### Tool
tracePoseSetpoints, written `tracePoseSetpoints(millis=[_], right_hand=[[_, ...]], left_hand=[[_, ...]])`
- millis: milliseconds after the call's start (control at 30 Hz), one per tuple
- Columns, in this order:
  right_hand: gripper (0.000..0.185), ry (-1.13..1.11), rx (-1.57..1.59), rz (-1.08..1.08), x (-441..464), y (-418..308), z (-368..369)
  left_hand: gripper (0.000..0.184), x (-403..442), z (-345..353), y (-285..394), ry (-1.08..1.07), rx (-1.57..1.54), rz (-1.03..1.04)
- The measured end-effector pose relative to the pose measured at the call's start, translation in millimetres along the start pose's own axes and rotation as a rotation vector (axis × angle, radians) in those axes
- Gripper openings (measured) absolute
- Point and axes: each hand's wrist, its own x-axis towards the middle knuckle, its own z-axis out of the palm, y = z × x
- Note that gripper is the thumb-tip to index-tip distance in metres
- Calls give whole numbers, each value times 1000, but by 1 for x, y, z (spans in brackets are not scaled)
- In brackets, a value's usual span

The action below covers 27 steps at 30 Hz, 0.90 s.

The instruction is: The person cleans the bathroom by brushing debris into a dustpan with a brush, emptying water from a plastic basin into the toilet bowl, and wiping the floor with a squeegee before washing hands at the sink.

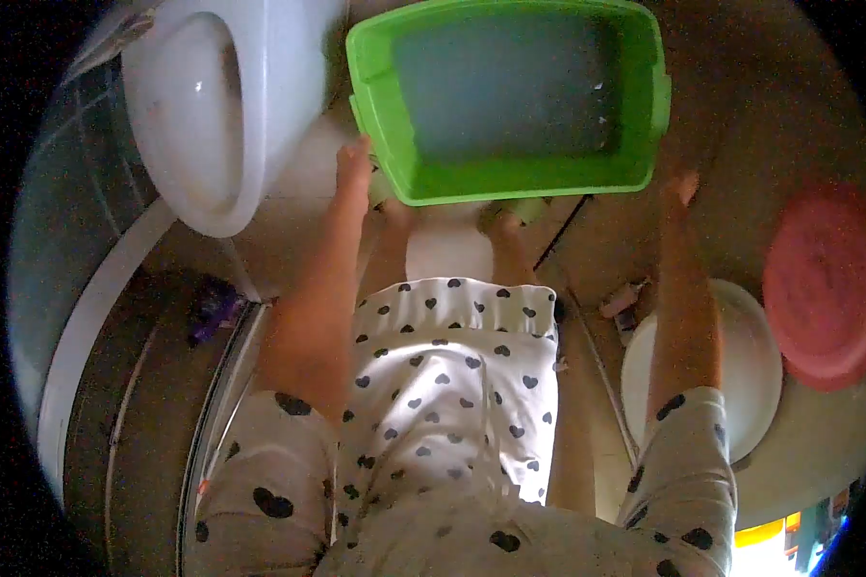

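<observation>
A large green basin [409, 173] with cloudy greyish liquid inside is at the top centre. My left hand [354, 162] is at its left side, just below the side handle, with the fingers closed against the basin's outer wall. Beside the lower right corner of the basin is my right hand [683, 188]; its fingers are small and dim, and whether they touch the basin is unclear. Part of the basin covers the front of my feet, where green footwear [527, 209] shows.
At the upper left stands a white toilet-like fixture [250, 183]. To the right are a white basin [755, 385] and a red basin [826, 279]. A purple item [212, 310] lies at the left, and a small pinkish bottle [625, 300] is near my right forearm.
</observation>
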Motion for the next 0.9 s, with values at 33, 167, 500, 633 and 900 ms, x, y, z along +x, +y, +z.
tracePoseSetpoints(millis=[33, 167, 500, 633, 900], right_hand=[[52, -54, 50, 72, 5, -16, -9], [54, -171, 138, 189, 15, -54, -24], [61, -229, 76, 194, 32, -103, -3], [64, -250, 65, 203, 22, -118, -4], [68, -195, 150, 333, -4, -172, -7]], left_hand=[[48, 10, -4, -4, -41, -53, 13], [54, 2, 15, 27, -171, -219, 50], [60, 21, 12, 17, -39, -369, -136], [65, 13, 8, 24, -245, -377, -43], [64, 18, 20, 27, -230, -412, -20]])
